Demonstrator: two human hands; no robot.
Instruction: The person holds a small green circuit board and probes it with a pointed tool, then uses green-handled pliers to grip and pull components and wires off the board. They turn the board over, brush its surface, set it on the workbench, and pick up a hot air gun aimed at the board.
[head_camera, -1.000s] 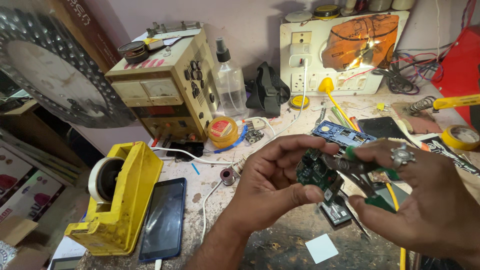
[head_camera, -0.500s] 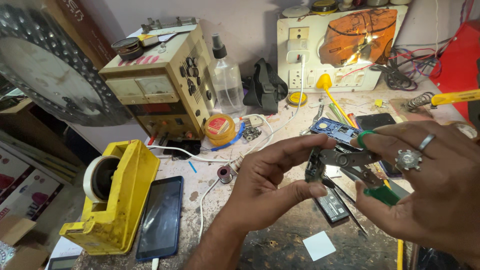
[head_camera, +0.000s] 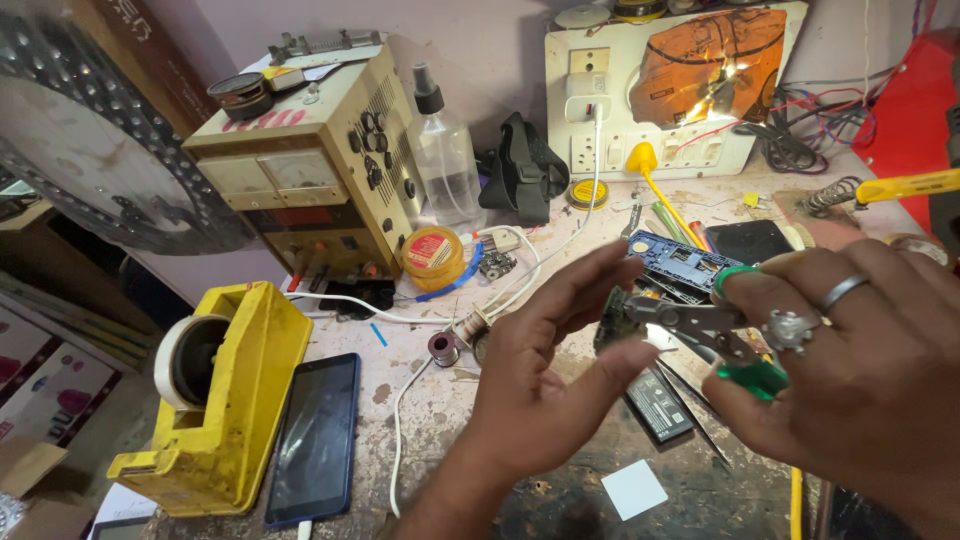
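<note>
A: What does the left hand (head_camera: 545, 385) hold?

B: A small dark circuit board (head_camera: 612, 318), pinched between thumb and the stretched fingers (head_camera: 590, 285). Most of the board is hidden behind the hand; only one edge shows, so its parts are hard to make out.

A: And the right hand (head_camera: 860, 370)?

B: It is wrapped around a pair of green-handled pliers (head_camera: 700, 328). The fingers are clamped on the handles, which mostly vanish under them. The hand itself runs off the right and bottom edges of the view.

A: Where do the pliers meet the board?

B: The metal tips reach the board's edge, held above the counter (head_camera: 560, 500) between the two hands. Whether the tips grip anything cannot be told; the thumb covers that spot.

A: What lies below them?

B: A dark flat battery-like block (head_camera: 660, 405) and a white paper square (head_camera: 634, 490), both on the counter. Behind the hands a blue phone frame (head_camera: 685, 262) is partly covered.

A: And to the left?

B: A yellow tape dispenser (head_camera: 225, 400) just beside a dark phone (head_camera: 315, 440) whose lower end is cut off by the frame. Further back stand a beige power supply (head_camera: 310, 175) and a clear spray bottle (head_camera: 445, 160).
</note>
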